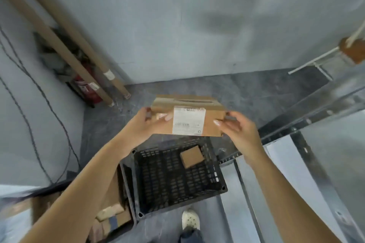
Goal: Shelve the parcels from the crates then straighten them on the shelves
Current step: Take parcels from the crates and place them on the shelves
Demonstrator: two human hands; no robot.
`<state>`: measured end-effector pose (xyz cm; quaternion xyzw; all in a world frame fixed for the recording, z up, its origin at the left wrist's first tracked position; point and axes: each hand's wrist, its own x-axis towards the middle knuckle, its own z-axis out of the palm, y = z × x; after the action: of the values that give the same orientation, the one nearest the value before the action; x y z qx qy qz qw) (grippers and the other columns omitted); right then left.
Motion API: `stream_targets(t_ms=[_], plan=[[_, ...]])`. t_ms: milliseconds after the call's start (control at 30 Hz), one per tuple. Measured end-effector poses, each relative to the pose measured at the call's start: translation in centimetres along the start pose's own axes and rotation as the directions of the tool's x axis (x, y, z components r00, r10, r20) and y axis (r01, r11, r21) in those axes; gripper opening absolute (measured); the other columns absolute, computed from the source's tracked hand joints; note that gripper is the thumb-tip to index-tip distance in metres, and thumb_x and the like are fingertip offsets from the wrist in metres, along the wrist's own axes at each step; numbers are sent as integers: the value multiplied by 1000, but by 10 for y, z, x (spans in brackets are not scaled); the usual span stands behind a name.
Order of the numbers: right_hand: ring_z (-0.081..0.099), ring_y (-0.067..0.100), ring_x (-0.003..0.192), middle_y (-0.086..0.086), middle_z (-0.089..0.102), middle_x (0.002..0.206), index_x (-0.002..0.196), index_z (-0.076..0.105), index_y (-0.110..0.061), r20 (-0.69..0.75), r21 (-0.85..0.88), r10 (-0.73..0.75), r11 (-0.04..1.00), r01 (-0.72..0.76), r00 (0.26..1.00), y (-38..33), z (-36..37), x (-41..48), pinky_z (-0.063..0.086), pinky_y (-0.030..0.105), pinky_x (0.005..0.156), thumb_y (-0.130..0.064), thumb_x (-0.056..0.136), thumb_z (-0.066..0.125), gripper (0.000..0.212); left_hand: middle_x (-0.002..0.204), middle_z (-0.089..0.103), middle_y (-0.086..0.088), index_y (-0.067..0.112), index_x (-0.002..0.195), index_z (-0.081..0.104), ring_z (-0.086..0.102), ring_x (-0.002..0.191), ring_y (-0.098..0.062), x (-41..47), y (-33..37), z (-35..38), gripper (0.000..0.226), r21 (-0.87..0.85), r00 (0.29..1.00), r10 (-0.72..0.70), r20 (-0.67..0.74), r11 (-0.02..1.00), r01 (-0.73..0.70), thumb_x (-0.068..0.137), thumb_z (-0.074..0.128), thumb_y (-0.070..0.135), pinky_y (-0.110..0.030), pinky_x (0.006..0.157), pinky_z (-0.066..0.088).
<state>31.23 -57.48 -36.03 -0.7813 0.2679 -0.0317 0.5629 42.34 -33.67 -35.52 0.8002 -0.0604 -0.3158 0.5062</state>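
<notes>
I hold a flat brown cardboard parcel (209,124) with a white shipping label in the air above a black slatted crate (169,181). My left hand (144,124) grips its left end, thumb on the near face. My right hand (237,130) grips its right end. One small brown parcel (191,156) lies in the far right corner of the crate. A second crate at the lower left holds several parcels (110,211), partly hidden by my left arm. The metal shelf unit (308,118) stands to the right.
Long cardboard tubes (79,59) lean in the left corner by a red fire extinguisher (88,89). Black cables (33,124) hang down the left wall. A brown parcel (353,51) sits on an upper shelf at the right. My white shoe (190,220) is on the floor.
</notes>
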Motion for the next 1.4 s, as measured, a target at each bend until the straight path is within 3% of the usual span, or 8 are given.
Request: stream_targets(t_ms=[133,267,533,700,933,1067,1200,1400], plan=[[64,-1,95,-16,68,99,116,63,-25,-159,42,-102,993,110,982,-63,-8,-43,54,24,85,-33,88,68,30,116,64,17,31,130,49,60,107,-2,-47,48,-29,65,-20,977,213,33,977,-212,73,80,35,-32,97,47],[66,-1,94,-17,69,98,111,63,-28,-229,64,-157,982,176,961,-107,-24,-85,54,31,93,-36,91,62,21,100,66,33,45,124,47,63,95,9,-93,99,-39,57,-24,923,379,70,925,-378,81,72,18,-10,76,49],[68,2,98,-10,72,108,115,65,-27,-359,77,-248,953,294,900,-151,-85,-169,54,26,90,-27,85,71,30,122,57,22,37,145,35,57,102,7,-158,176,-20,78,137,813,581,39,803,-580,78,74,36,-3,78,38],[66,3,98,-9,70,110,123,63,-19,-420,18,-299,941,338,857,-154,-125,-231,50,7,75,-20,84,74,41,112,61,27,36,141,42,57,94,19,-206,189,13,71,87,766,641,55,761,-643,78,75,30,1,73,41],[65,6,96,-14,67,112,122,60,-26,-569,-66,-231,970,236,789,-121,-157,-332,49,14,85,-31,81,76,44,106,68,26,40,132,51,63,97,9,-267,190,70,62,41,708,659,256,724,-689,78,77,25,-12,84,46],[61,-3,82,-14,66,103,119,60,-25,-656,-99,-196,980,173,729,-117,-177,-379,43,0,67,-31,83,75,40,109,70,15,39,129,55,66,98,0,-283,211,94,62,-13,633,671,387,690,-724,74,81,32,-14,84,50],[68,7,87,-11,73,99,111,65,-26,-748,-45,-107,993,111,655,-113,-173,-410,53,23,77,-39,77,78,39,101,73,13,47,108,67,68,96,-7,-292,226,101,52,-88,608,675,418,696,-713,60,69,67,-36,97,50],[68,10,91,-11,72,99,110,66,-27,-838,85,35,994,66,545,-100,-130,-459,54,18,81,-47,70,80,46,94,73,12,35,102,66,70,88,-12,-304,213,103,55,-57,509,645,570,649,-759,60,71,70,-38,83,57]])
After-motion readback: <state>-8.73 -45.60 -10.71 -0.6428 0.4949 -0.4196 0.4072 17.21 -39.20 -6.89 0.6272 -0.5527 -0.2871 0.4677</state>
